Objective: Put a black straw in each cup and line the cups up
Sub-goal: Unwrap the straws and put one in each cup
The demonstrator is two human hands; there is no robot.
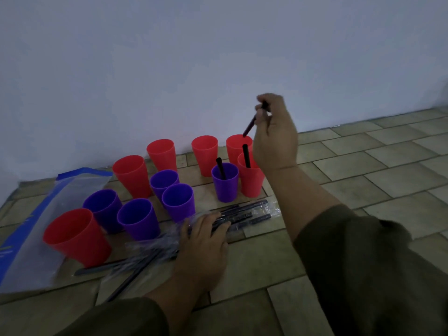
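The black straw hangs tilted just right of the frame's centre. Its long axis runs from the fingers at upper right down to the lower left, and its lower tip sits right at the rim of the rear red cup. The right hand has it in a closed grip, fingertips and thumb pinching the upper end with the back of the hand turned toward me. The straw looks thin, dark and a little blurred.

In front of that cup stand a nearer red cup with a second straw upright inside, and just to its left a purple cup with a third straw leaning left.

The left hand lies low in the middle of the frame. Its grip is open, the fingers stretched flat on a clear plastic packet of black straws. The packet lies on the tiled floor with its length running from lower left to upper right.

To the left, eight more cups stand loosely scattered, four red and four purple, with no straw showing in them. The nearest is a large red cup at lower left. It stands on a clear zip bag with a blue edge that lies flat along the left side. A pale wall fills the upper half of the frame.
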